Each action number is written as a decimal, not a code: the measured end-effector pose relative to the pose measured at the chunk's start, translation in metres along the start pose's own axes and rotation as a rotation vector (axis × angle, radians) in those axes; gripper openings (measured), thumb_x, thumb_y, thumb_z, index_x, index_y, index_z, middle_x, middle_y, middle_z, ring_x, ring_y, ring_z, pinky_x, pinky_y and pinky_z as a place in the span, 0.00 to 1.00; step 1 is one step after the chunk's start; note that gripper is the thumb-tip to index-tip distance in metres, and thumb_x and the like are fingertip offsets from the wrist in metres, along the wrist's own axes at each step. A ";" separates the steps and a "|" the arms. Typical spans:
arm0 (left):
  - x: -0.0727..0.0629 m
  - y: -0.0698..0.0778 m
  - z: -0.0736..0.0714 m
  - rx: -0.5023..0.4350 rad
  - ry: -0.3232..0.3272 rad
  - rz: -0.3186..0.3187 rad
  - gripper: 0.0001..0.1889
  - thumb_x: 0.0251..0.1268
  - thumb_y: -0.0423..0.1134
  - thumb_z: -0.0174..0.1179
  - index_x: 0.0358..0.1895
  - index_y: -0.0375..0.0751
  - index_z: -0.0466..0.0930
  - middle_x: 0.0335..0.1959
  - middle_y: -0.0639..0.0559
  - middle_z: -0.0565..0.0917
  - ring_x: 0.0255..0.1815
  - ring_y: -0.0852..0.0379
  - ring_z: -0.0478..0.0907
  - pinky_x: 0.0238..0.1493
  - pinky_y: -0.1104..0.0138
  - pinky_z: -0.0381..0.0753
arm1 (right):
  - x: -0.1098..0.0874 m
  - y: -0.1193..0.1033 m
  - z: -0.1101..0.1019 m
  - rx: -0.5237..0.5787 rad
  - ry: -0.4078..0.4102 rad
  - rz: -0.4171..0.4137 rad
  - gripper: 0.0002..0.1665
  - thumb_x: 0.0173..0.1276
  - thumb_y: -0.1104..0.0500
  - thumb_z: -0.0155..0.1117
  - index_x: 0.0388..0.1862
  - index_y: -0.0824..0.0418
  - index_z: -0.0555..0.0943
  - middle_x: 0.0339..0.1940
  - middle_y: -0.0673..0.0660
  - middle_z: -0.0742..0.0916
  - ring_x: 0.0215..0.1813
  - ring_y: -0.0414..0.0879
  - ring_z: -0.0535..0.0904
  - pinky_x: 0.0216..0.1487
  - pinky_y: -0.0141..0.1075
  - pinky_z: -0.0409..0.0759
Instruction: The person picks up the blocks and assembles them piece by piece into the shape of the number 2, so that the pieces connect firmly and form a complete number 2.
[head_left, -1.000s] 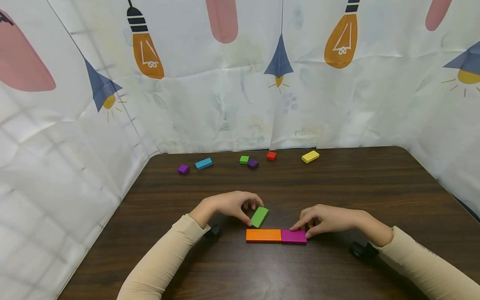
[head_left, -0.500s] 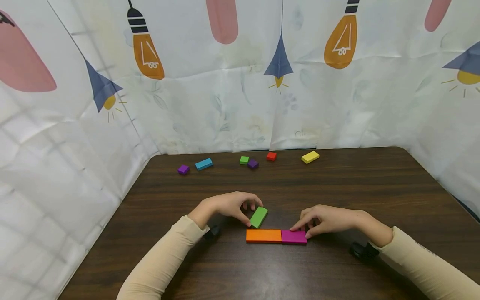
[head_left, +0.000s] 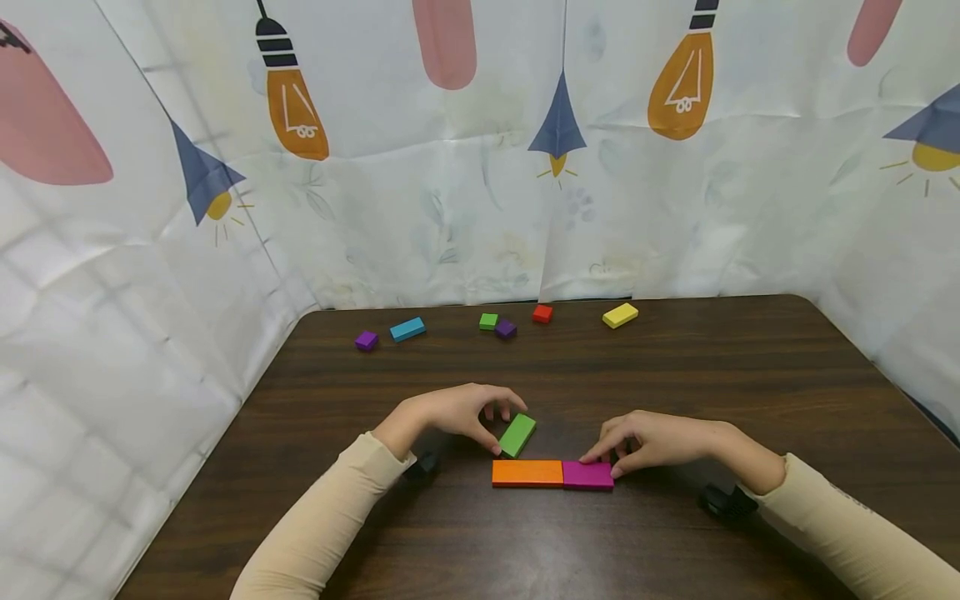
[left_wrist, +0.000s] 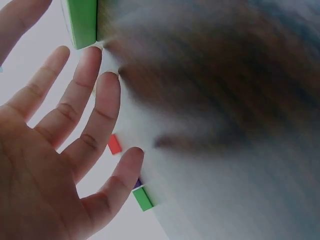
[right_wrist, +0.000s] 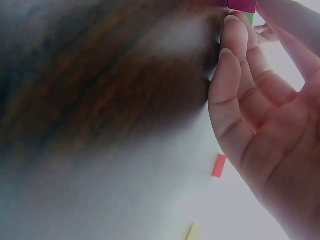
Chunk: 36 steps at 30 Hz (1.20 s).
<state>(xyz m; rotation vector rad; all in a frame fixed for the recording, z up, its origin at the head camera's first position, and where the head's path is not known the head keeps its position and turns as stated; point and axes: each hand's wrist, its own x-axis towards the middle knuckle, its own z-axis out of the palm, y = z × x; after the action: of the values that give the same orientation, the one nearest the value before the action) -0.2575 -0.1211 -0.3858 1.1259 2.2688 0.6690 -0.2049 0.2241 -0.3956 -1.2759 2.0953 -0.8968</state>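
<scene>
The left hand (head_left: 461, 410) holds the slanted long green block (head_left: 517, 435) with its grip spread to that length, just behind the orange block (head_left: 527, 474), and a hasty swing of its near end could knock this away from the magenta block (head_left: 588, 476), which the right hand (head_left: 648, 437) pinches.

Two green blocks (head_left: 517, 436) (head_left: 488, 322), two purple blocks (head_left: 366, 341) (head_left: 506, 329), then just one orange block (head_left: 527, 473), magenta block (head_left: 588, 477), blue block (head_left: 407, 329), red block (head_left: 542, 313) and yellow block (head_left: 620, 315). Nine total, plus two hands (head_left: 459, 410) (head_left: 652, 437), one table (head_left: 712, 367).
</scene>
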 end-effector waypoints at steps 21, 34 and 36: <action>-0.035 0.001 0.005 -0.034 0.173 0.013 0.18 0.69 0.39 0.69 0.59 0.44 0.82 0.50 0.55 0.83 0.48 0.55 0.79 0.54 0.61 0.79 | 0.001 -0.001 -0.004 -0.033 -0.022 0.025 0.21 0.77 0.55 0.64 0.66 0.56 0.83 0.46 0.44 0.83 0.39 0.34 0.75 0.39 0.31 0.78; -0.040 0.002 0.016 -0.109 0.078 0.015 0.16 0.68 0.38 0.70 0.56 0.47 0.82 0.38 0.60 0.80 0.38 0.63 0.77 0.43 0.67 0.79 | -0.001 0.003 -0.031 -0.045 0.111 0.079 0.22 0.74 0.55 0.67 0.64 0.60 0.83 0.45 0.52 0.86 0.46 0.40 0.78 0.48 0.36 0.80; -0.041 0.003 0.017 -0.124 0.070 0.014 0.15 0.68 0.38 0.70 0.56 0.46 0.81 0.37 0.60 0.80 0.37 0.63 0.77 0.43 0.68 0.78 | -0.002 0.006 -0.036 -0.045 0.147 0.101 0.23 0.74 0.56 0.68 0.65 0.61 0.83 0.45 0.53 0.85 0.47 0.42 0.79 0.49 0.37 0.80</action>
<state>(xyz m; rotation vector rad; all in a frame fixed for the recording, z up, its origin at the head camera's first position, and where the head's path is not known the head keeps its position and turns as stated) -0.2234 -0.1495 -0.3870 1.0752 2.2453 0.8549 -0.2333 0.2371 -0.3765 -1.1457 2.2838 -0.9289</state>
